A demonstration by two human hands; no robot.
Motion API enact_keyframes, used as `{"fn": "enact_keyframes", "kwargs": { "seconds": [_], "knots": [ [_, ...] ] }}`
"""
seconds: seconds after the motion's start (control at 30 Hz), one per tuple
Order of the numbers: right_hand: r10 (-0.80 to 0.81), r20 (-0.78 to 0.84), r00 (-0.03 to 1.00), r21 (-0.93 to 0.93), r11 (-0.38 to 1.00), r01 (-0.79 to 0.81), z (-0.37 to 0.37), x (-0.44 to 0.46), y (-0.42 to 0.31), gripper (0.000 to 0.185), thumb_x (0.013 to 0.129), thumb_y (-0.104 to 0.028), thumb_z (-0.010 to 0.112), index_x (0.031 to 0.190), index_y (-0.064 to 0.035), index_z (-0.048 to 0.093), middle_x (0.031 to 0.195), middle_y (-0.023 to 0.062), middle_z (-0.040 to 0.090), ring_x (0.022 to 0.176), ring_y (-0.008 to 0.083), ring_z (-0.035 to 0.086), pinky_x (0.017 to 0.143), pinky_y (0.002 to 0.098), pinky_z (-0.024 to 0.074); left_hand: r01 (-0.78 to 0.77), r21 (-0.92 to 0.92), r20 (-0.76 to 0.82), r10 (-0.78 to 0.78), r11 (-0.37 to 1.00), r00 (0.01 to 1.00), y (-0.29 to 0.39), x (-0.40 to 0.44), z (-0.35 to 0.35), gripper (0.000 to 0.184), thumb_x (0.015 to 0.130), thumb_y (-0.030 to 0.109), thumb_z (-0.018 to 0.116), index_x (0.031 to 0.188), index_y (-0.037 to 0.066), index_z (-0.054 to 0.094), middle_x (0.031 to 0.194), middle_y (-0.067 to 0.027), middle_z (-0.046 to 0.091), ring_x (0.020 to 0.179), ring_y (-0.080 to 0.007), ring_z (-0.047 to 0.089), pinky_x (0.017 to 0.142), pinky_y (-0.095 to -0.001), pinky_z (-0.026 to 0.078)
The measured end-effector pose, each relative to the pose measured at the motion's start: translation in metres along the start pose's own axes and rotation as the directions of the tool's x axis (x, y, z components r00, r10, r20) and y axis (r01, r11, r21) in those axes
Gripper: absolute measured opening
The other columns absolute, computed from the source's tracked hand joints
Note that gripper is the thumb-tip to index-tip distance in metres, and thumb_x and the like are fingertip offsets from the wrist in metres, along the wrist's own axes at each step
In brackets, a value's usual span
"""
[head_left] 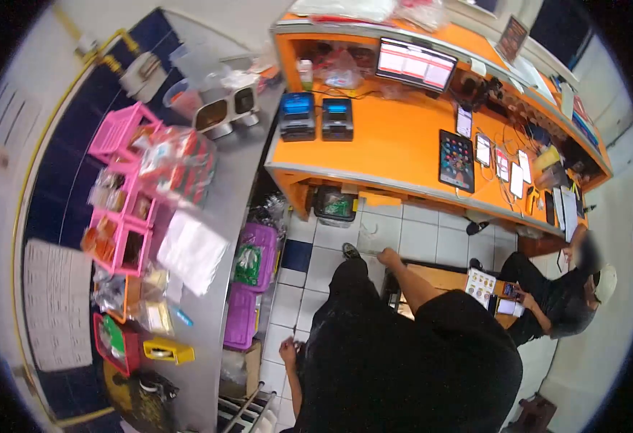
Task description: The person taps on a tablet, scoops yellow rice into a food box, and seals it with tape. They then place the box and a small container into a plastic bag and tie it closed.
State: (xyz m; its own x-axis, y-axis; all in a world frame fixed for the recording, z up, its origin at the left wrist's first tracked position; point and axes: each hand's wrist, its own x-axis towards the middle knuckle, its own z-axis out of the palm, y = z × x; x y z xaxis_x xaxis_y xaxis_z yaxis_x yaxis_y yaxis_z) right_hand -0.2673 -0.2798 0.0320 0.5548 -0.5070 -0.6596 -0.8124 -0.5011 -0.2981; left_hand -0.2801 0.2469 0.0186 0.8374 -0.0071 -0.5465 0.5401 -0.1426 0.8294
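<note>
My right hand (387, 257) is in front of my body with its fingers curled closed. A faint clear thing, perhaps thin plastic (368, 237), shows just beyond it; I cannot tell whether the hand holds it. Low at my left side, my left hand (290, 351) has its fingers curled in. Something dark shows beside that hand, too small to name. Neither hand touches a counter. Below me, one dark shoe (350, 250) rests on the white tiled floor (321, 260).
Left, a steel counter (241, 180) bears pink baskets (124, 130) and white paper (192, 251); purple crates (241, 317) stand below. Ahead, an orange desk (374, 159) holds card machines, a monitor (416, 65), a tablet (456, 160) and several phones. A person (558, 303) sits at right.
</note>
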Motion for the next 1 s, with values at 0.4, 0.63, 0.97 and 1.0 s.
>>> {"fn": "enact_keyframes", "kwargs": {
  "seconds": [0.4, 0.63, 0.97, 1.0],
  "knots": [
    [-0.646, 0.692, 0.322, -0.208, 0.248, 0.946, 0.29, 0.011, -0.174, 0.05, 0.087, -0.043, 0.065, 0.081, 0.0066, 0.07, 0.075, 0.011, 0.068, 0.067, 0.0204, 0.06, 0.064, 0.0385, 0.0501, 0.477, -0.167, -0.749, -0.426, 0.863, 0.508, -0.276, -0.293, -0.146, 0.031, 0.09, 0.029, 0.055, 0.107, 0.008, 0.069, 0.082, -0.0117, 0.072, 0.068, -0.0264, 0.07, 0.06, -0.0384, 0.056],
    [-0.219, 0.938, 0.27, -0.287, -0.049, 0.957, 0.412, -0.251, -0.37, 0.058, 0.078, -0.053, 0.068, 0.08, 0.004, 0.071, 0.083, 0.0242, 0.07, 0.08, 0.0369, 0.069, 0.069, 0.0469, 0.05, 0.162, -0.742, -0.653, -0.756, 0.651, 0.05, -0.279, -0.323, -0.024, 0.046, 0.091, 0.044, 0.055, 0.095, 0.001, 0.07, 0.067, -0.011, 0.07, 0.061, -0.0239, 0.07, 0.062, -0.0388, 0.055],
    [0.358, 0.859, -0.365, 0.351, 0.107, 0.93, 0.643, -0.667, -0.437, 0.029, 0.092, -0.027, 0.062, 0.072, -0.0069, 0.061, 0.056, 0.0029, 0.055, 0.052, 0.0133, 0.054, 0.05, 0.0307, 0.0433, -0.213, -0.919, -0.344, -0.939, 0.332, 0.021, -0.269, -0.365, -0.032, 0.051, 0.093, 0.053, 0.049, 0.111, 0.005, 0.057, 0.099, -0.0129, 0.059, 0.089, -0.0291, 0.06, 0.081, -0.0438, 0.048],
    [0.365, 0.876, -0.316, 0.36, -0.058, 0.931, 0.646, -0.717, -0.438, 0.035, 0.092, -0.032, 0.061, 0.068, -0.0059, 0.061, 0.056, 0.0031, 0.056, 0.052, 0.0132, 0.054, 0.05, 0.0305, 0.0435, -0.284, -0.903, -0.342, -0.939, 0.321, 0.028, -0.274, -0.38, -0.055, 0.053, 0.094, 0.054, 0.048, 0.114, 0.006, 0.056, 0.103, -0.013, 0.057, 0.093, -0.0293, 0.059, 0.083, -0.0439, 0.048]
  ]
}}
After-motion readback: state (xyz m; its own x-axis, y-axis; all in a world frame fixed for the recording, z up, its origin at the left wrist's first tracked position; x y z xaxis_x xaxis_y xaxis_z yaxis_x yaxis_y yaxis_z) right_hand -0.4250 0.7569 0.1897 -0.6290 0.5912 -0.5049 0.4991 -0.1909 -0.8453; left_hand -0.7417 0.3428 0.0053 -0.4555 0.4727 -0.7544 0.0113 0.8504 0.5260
